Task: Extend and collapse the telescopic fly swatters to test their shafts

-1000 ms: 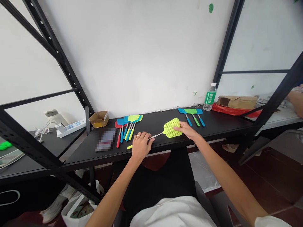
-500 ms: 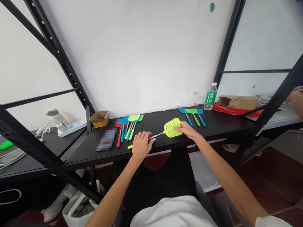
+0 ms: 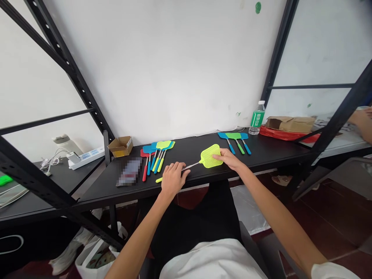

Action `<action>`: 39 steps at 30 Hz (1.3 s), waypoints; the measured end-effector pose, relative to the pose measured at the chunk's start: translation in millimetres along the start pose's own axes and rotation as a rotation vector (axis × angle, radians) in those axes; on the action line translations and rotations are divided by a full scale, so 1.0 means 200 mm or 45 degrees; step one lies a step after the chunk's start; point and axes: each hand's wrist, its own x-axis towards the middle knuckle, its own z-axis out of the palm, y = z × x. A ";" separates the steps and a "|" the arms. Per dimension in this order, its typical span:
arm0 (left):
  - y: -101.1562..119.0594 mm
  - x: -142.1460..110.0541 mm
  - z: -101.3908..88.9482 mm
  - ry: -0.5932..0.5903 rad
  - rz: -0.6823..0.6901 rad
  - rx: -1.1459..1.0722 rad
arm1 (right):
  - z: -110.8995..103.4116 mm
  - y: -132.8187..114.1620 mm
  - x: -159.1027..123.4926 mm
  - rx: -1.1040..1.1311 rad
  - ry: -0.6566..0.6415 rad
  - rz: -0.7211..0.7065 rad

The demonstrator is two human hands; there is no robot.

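Observation:
A yellow-green fly swatter (image 3: pixel 209 156) lies across my two hands over the front of the black table. My left hand (image 3: pixel 173 177) is closed around its shaft and handle, and the handle's end pokes out on the left. At the other end, my right hand (image 3: pixel 229 158) pinches the right edge of the perforated head between thumb and fingers. Left of it, several fly swatters (image 3: pixel 158 155) in red, blue and yellow-green lie fanned and overlapping. Farther right, two blue swatters and a green fly swatter (image 3: pixel 240 147) lie side by side, handles toward me.
On the black table (image 3: pixel 194 141) stand an open cardboard box (image 3: pixel 120 147) and a water bottle (image 3: pixel 257 119). A blurred-out flat item (image 3: pixel 129 172) lies at left. Black metal posts (image 3: pixel 280 50) rise on both sides. Another person's hand (image 3: pixel 362 120) shows at far right.
The whole view has shifted very slightly. Both hands keep the same hold on the yellow-green swatter. The other person's hand at far right has moved a little.

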 end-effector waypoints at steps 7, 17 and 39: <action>-0.01 0.00 0.01 0.005 0.005 -0.001 | 0.01 -0.01 -0.01 0.005 -0.004 -0.001; 0.00 0.01 0.01 0.033 -0.077 0.046 | 0.00 0.01 0.00 0.006 -0.004 -0.017; 0.13 0.00 0.01 0.719 -0.736 -0.402 | 0.02 -0.02 -0.02 0.205 0.208 -0.023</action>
